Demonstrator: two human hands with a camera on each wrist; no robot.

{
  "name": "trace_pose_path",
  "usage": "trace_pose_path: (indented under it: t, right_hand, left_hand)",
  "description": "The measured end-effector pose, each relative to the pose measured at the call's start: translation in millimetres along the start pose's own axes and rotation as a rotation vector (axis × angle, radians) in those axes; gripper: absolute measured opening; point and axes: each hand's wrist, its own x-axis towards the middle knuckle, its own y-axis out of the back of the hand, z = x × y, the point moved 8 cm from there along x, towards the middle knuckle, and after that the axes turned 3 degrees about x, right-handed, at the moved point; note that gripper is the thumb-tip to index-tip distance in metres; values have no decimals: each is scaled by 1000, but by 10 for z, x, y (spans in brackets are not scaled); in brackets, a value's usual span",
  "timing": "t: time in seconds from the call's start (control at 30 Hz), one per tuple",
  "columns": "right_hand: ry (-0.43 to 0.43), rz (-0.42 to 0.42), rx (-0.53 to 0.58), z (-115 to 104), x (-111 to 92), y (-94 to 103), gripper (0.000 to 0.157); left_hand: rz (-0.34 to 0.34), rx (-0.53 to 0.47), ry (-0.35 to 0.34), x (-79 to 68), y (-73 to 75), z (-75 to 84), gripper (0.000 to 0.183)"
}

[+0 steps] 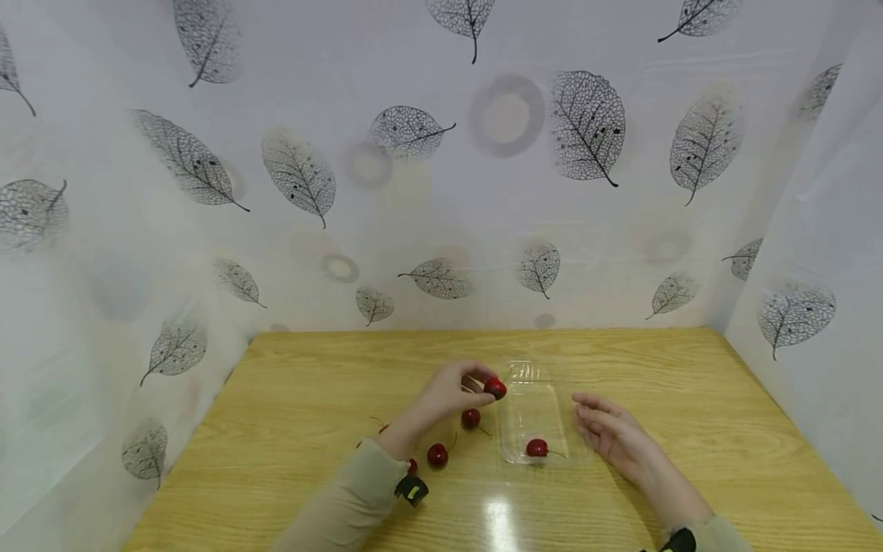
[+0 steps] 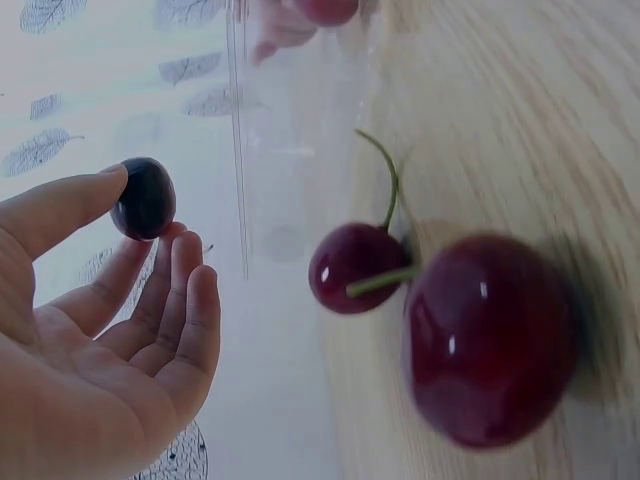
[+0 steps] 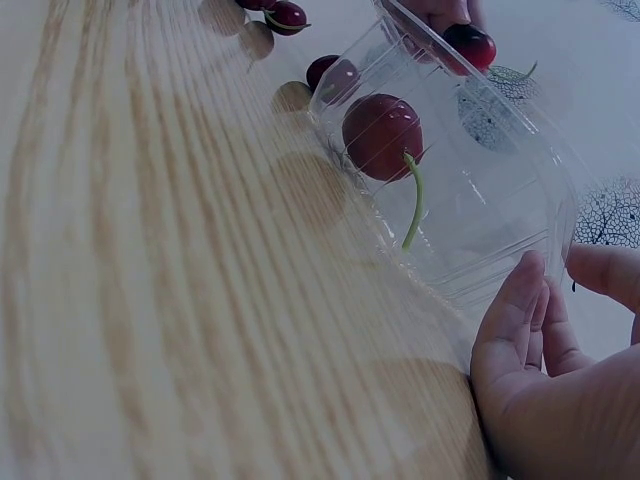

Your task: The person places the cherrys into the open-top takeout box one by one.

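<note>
My left hand (image 1: pixel 451 391) pinches a red cherry (image 1: pixel 494 388) between thumb and fingertips, above the left edge of a clear plastic box (image 1: pixel 533 410). In the left wrist view that held cherry (image 2: pixel 144 200) looks nearly black. Inside the box, near its front, lies another cherry (image 3: pixel 383 137) with a green stem. By the box's right side is my right hand (image 1: pixel 614 433), its fingers loosely bent. The right wrist view shows its fingertips (image 3: pixel 525 275) close against the box wall; whether they touch it is hard to tell.
On the wooden table (image 1: pixel 310 391), left of the box, lie a cherry (image 1: pixel 471 418) and a nearer cherry (image 1: pixel 438 455). More cherries are partly hidden by the left forearm. A white leaf-patterned sheet (image 1: pixel 441 215) stands behind the table and along both sides.
</note>
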Motion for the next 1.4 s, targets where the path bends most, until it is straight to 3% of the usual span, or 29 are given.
trace_pose_path:
  t: [0.37,0.6,0.8,1.0,1.13,1.4]
  right_hand:
    - [-1,-5,8,6,9,4,35]
    - [-11,50,-25,5,17,28,34]
    - [-22,82,-48,11,25,57,33]
    - [-19,66,-40,16,25,63,33]
    - [-19,61,-34,21,26,72,33]
    - [-16,65,-39,26,27,87,33]
  left_hand:
    - [-38,-19,-37,31,-228,95,31]
    - [-63,-39,-31,56,-372,147,33]
    - [-82,-47,-70,69,-491,194,34]
    - [-105,-86,-37,51,-625,236,35]
    - [-127,-76,-30,48,-717,276,33]
    - [-157,-13,-87,54,-870,328,30]
